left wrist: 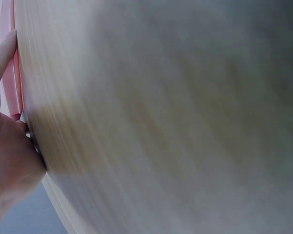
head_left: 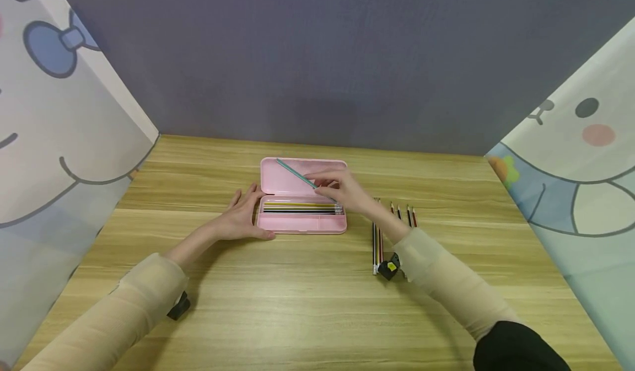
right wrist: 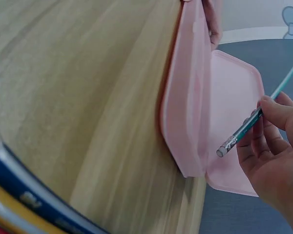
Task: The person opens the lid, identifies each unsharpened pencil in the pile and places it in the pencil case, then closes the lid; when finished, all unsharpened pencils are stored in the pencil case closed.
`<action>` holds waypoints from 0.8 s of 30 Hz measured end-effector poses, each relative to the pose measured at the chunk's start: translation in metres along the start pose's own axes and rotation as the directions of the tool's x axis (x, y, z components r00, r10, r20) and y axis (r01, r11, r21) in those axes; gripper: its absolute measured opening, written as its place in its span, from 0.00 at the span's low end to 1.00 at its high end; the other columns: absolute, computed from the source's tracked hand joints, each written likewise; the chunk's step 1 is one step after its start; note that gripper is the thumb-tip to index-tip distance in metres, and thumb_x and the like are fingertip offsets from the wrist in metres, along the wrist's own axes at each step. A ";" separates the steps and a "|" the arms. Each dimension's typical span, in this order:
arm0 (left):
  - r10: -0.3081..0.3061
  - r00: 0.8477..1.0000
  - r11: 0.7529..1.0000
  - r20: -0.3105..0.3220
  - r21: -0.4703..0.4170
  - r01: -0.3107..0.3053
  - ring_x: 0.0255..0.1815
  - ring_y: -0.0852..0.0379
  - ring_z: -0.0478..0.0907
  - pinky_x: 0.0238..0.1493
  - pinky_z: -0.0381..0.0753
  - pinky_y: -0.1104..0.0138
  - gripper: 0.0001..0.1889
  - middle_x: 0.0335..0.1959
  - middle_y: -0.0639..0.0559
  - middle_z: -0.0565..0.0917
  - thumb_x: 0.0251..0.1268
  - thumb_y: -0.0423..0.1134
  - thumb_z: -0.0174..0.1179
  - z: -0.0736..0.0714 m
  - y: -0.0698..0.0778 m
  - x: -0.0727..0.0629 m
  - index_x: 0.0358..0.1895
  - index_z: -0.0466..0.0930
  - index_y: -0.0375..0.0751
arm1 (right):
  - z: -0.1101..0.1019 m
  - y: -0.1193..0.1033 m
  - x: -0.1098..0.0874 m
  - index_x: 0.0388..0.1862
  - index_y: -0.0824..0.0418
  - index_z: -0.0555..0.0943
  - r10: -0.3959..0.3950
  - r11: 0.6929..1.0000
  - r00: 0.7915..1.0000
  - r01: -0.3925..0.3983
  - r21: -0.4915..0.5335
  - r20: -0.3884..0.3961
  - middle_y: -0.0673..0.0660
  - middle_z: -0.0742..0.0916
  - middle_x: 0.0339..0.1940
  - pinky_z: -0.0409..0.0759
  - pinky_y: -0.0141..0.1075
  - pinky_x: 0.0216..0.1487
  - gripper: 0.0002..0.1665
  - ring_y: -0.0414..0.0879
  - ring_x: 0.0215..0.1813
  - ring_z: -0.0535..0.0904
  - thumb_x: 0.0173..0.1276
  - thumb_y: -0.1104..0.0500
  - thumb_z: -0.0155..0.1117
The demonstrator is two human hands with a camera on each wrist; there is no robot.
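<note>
A pink pencil case [head_left: 289, 225] lies with its lid [head_left: 278, 181] folded back. Several pencils [head_left: 297, 208] lie side by side in its long compartment. My left hand [head_left: 240, 216] rests against the left end, fingers spread, with the thumb along the front edge; in the left wrist view only part of that hand [left wrist: 12, 156] shows beside the case. Over the right side of the case, my right hand [head_left: 342, 189] pinches a teal pencil [head_left: 295, 172] between thumb and fingers. It slants across the lid, and the right wrist view shows its eraser end [right wrist: 227, 147] pointing toward the case.
More pencils [head_left: 374, 244] lie on the wooden table [head_left: 278, 294] to the right of the case, partly hidden under my right forearm. A dark grey panel [head_left: 317, 62] stands behind the table, with cartoon-printed sheets [head_left: 595, 194] at both sides.
</note>
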State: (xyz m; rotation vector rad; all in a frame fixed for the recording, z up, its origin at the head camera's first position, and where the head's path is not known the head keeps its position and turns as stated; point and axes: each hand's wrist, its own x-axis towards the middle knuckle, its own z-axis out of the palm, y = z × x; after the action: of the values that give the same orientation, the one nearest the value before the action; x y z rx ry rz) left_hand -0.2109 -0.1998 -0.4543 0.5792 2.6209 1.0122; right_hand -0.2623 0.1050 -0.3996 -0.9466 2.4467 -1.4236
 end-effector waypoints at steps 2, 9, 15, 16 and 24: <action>0.002 1.000 1.000 -0.003 0.002 -0.002 0.87 0.34 0.32 0.83 0.25 0.38 0.55 0.84 0.31 0.48 0.48 0.57 0.79 0.000 0.000 0.000 0.75 0.56 0.44 | 0.004 0.002 0.001 0.61 0.65 0.84 0.014 1.000 1.000 -0.014 -0.006 0.019 0.64 0.89 0.44 0.85 0.35 0.48 0.21 0.49 0.46 0.84 0.70 0.71 0.65; 0.006 1.000 1.000 -0.003 0.000 -0.006 0.87 0.34 0.32 0.83 0.25 0.37 0.55 0.85 0.31 0.48 0.47 0.57 0.79 0.000 -0.002 0.000 0.75 0.56 0.44 | 0.013 0.005 0.002 0.57 0.64 0.86 0.034 0.998 0.998 -0.030 -0.053 0.062 0.63 0.89 0.42 0.84 0.34 0.45 0.17 0.48 0.43 0.84 0.71 0.70 0.66; 0.004 1.000 1.000 -0.005 -0.004 -0.004 0.87 0.35 0.32 0.83 0.25 0.37 0.54 0.84 0.31 0.49 0.48 0.57 0.79 0.001 -0.002 0.000 0.75 0.56 0.44 | 0.018 0.004 0.002 0.53 0.63 0.88 0.026 0.990 0.995 -0.013 -0.141 0.093 0.62 0.91 0.41 0.81 0.30 0.39 0.15 0.46 0.37 0.83 0.69 0.69 0.68; 0.002 1.000 1.000 -0.002 -0.003 -0.002 0.87 0.35 0.32 0.83 0.25 0.38 0.55 0.84 0.31 0.49 0.48 0.57 0.79 0.001 -0.002 -0.001 0.75 0.56 0.44 | 0.019 0.004 0.002 0.53 0.63 0.89 0.025 0.986 0.995 -0.009 -0.166 0.097 0.61 0.91 0.41 0.81 0.29 0.39 0.14 0.44 0.37 0.83 0.69 0.69 0.68; 0.012 1.000 1.000 -0.002 -0.011 -0.012 0.87 0.33 0.31 0.82 0.23 0.37 0.56 0.84 0.30 0.46 0.48 0.57 0.78 0.001 -0.001 -0.002 0.77 0.53 0.44 | 0.024 0.007 0.001 0.50 0.61 0.90 0.012 0.949 0.993 0.027 -0.314 0.121 0.57 0.92 0.44 0.87 0.31 0.48 0.13 0.46 0.45 0.88 0.67 0.68 0.70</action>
State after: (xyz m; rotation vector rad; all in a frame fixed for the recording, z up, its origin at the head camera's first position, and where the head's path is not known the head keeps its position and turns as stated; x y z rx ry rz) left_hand -0.2096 -0.2008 -0.4555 0.5924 2.6144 1.0308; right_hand -0.2561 0.0895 -0.4175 -1.0686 2.6259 -0.9571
